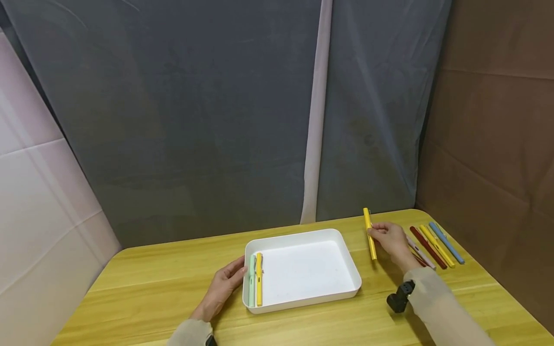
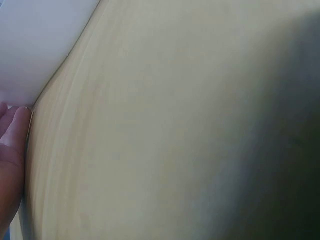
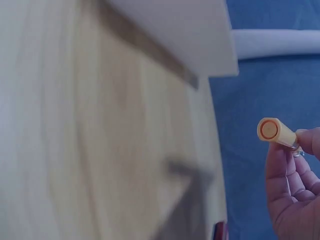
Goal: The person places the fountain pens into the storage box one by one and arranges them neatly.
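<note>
My right hand (image 1: 389, 239) pinches a yellow pen (image 1: 370, 234) between thumb and fingers, to the right of the white tray. The pen is held above the table, and its round end (image 3: 269, 130) faces the camera in the right wrist view. My left hand (image 1: 221, 287) rests against the left wall of the white tray (image 1: 303, 304), fingers fairly straight. In the left wrist view, the fingers (image 2: 17, 130) touch the tray's outer side. Inside the tray, a mint green pen (image 1: 252, 283) and another yellow pen (image 1: 259, 281) lie side by side along the left wall.
Right of my right hand, a row of pens lies on the wooden table (image 1: 173, 269): a pale pink pen (image 1: 421, 252), a dark red pen (image 1: 428, 247), a yellow pen (image 1: 437, 246) and a blue pen (image 1: 446, 243). My wrist partly covers others. Cloth walls surround the table.
</note>
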`<action>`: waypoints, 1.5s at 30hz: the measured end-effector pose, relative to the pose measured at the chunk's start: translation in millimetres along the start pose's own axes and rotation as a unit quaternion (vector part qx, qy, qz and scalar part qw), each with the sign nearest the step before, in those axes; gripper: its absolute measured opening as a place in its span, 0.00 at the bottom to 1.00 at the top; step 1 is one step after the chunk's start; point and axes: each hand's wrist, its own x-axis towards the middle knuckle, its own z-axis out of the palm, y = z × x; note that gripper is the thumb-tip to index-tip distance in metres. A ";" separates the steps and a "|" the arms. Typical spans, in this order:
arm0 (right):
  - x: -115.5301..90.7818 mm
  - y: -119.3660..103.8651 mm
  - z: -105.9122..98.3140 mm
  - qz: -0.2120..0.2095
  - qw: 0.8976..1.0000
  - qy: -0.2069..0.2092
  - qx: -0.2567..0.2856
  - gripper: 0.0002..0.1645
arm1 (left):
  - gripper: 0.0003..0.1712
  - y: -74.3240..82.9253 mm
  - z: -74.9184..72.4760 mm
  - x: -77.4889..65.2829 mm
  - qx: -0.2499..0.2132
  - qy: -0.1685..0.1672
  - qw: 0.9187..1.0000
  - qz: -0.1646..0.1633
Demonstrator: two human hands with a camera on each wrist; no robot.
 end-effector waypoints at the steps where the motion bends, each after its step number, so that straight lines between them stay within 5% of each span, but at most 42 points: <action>1: 0.0 -2.5 1.7 -0.002 1.000 -0.004 0.009 0.21 | 0.32 0.1 0.0 -0.3 0.002 0.000 1.000 0.000; 14: -10.7 -36.7 36.0 -0.007 0.996 -0.024 0.082 0.17 | 0.31 -0.6 -0.5 -2.6 -0.003 -0.008 1.000 0.008; 23: -25.8 -49.2 80.0 0.024 0.991 -0.049 0.123 0.14 | 0.31 1.3 0.4 -0.3 0.007 -0.010 1.000 0.018; 34: -49.9 -45.1 143.7 0.021 0.986 -0.105 0.125 0.11 | 0.31 0.9 2.9 -0.2 0.003 -0.006 1.000 0.023; 45: -65.5 -44.9 179.6 0.036 0.983 -0.154 0.091 0.12 | 0.32 0.5 2.8 0.3 0.006 -0.006 1.000 0.020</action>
